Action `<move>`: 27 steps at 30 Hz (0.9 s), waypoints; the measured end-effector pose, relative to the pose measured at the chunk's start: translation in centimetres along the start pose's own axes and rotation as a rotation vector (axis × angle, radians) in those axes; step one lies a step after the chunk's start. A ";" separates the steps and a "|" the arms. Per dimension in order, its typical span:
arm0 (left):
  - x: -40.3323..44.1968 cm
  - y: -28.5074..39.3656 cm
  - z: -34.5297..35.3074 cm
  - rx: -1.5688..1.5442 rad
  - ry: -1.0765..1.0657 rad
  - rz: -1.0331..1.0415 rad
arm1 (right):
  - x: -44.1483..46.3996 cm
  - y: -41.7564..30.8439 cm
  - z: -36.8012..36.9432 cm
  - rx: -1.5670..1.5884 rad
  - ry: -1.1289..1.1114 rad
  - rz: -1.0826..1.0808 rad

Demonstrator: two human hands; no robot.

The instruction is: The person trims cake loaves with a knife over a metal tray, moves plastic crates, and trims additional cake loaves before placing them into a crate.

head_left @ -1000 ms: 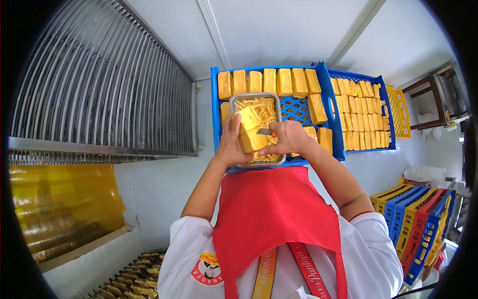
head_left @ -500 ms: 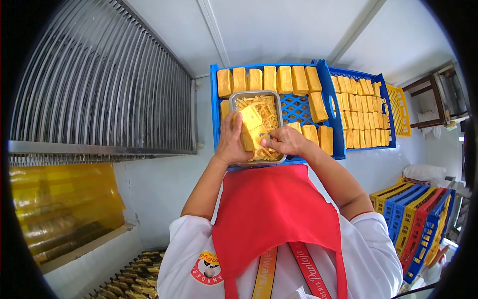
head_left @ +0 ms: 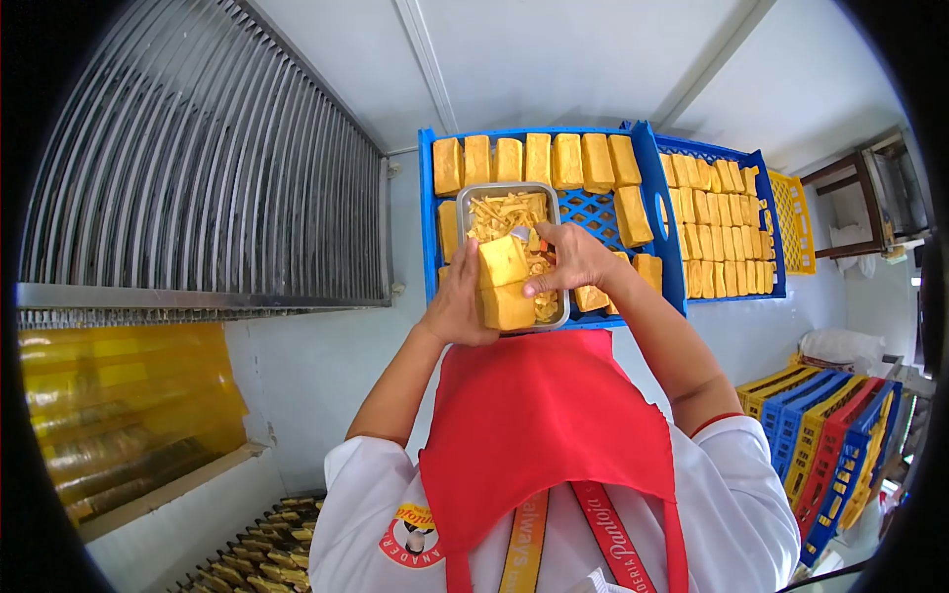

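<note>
My left hand [head_left: 461, 301] is closed round two yellow block-shaped loaves, a far loaf [head_left: 503, 261] and a near loaf [head_left: 508, 306], set end to end over the tray. My right hand [head_left: 576, 261] grips a small knife [head_left: 519, 233], mostly hidden, with a bit of metal and something orange showing. Its thumb touches the near loaf. Beneath both hands, a metal tray [head_left: 462, 213] holds yellow bread trimmings [head_left: 504, 211]. That tray rests in a blue crate [head_left: 428, 188], where several more yellow loaves [head_left: 566, 161] stand in rows.
A second blue crate [head_left: 771, 227] full of loaves stands to the right, with a yellow crate [head_left: 791, 222] beyond it. Stacked coloured crates [head_left: 820, 425] are at the lower right. A slatted metal rack [head_left: 198, 168] fills the left side.
The loaves have turned and come slightly nearer my body. My right hand has shifted up and right, its fingers now farther over the tray.
</note>
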State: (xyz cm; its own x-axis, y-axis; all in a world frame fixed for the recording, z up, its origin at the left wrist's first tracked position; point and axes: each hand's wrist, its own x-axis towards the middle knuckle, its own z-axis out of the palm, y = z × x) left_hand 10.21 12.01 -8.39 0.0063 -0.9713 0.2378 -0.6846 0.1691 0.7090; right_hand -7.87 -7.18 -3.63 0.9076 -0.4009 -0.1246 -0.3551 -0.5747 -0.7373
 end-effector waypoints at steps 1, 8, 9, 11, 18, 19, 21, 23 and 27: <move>0.0 -0.1 0.0 -0.001 0.001 -0.002 | 0.2 -0.3 -0.4 0.019 -0.021 -0.006; -0.4 -0.2 -0.1 -0.005 -0.011 0.060 | 1.0 -1.3 -0.7 0.137 -0.178 -0.004; -0.4 -0.2 -0.1 -0.028 -0.005 0.063 | 0.9 -1.2 -0.5 0.137 -0.182 -0.005; -0.5 0.0 -0.1 -0.033 0.011 0.055 | 0.8 -1.0 0.0 0.174 -0.271 0.060; -0.4 0.0 -0.7 -0.030 0.029 0.029 | 0.3 -1.6 0.2 -0.002 -0.185 0.020; -0.3 0.2 -0.9 -0.030 0.029 0.028 | 0.2 -1.7 0.2 -0.101 -0.084 -0.058; -0.1 0.6 -1.1 0.020 0.021 0.085 | 0.2 -1.7 0.2 -0.199 0.016 -0.138; -0.2 0.4 -0.8 0.033 0.024 0.075 | 0.1 -1.6 0.2 -0.246 0.003 -0.148; -0.2 0.8 -0.5 0.034 0.042 0.062 | 0.1 -0.9 0.5 -0.176 -0.089 -0.141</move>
State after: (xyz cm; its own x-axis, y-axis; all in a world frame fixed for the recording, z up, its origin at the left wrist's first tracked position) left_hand 10.04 12.39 -7.50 -0.0072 -0.9510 0.3090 -0.7092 0.2227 0.6689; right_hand -7.36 -6.34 -3.29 0.9643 -0.2483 -0.0923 -0.2502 -0.7388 -0.6257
